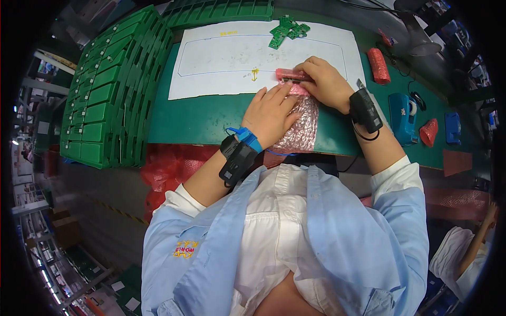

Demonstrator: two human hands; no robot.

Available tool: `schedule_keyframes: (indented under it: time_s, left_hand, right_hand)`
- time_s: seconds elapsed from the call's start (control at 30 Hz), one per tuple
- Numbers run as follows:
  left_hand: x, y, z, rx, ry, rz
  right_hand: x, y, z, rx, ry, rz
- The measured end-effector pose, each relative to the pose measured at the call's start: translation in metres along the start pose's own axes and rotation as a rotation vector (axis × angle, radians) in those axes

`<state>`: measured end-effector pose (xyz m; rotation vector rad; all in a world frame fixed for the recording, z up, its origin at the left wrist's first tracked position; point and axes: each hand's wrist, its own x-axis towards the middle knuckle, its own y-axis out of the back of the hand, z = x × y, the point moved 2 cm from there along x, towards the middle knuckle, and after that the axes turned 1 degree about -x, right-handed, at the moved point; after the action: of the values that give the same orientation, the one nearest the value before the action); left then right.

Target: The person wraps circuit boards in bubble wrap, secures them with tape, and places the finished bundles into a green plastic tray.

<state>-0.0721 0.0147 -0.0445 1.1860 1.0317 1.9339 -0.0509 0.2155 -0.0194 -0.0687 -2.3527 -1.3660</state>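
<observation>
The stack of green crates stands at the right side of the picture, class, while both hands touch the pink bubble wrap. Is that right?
Not quite: the head view shows the stack of green crates at the left side. The left hand and right hand do touch the pink bubble wrap.

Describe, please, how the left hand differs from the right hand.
The left hand lies flatter, with extended fingers; the right hand curls its fingers over the rolled pink wrap. The left hand has a blue strap at its wrist; the right hand has none. Both wear black wrist devices.
</observation>
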Motion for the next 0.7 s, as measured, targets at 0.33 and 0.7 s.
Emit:
schedule_keyframes:
  time_s: [0.33,0.7]
  left_hand:
    - [0.0,0.008,0.004,0.052,0.033,-0.055]
    - [0.016,-0.004,0.01,-0.15,-0.037,0.026]
  right_hand:
    - [-0.01,-0.003,-0.008,-0.14,-0.016,0.037]
    - [-0.021,0.001,-0.012,-0.053,-0.01,0.039]
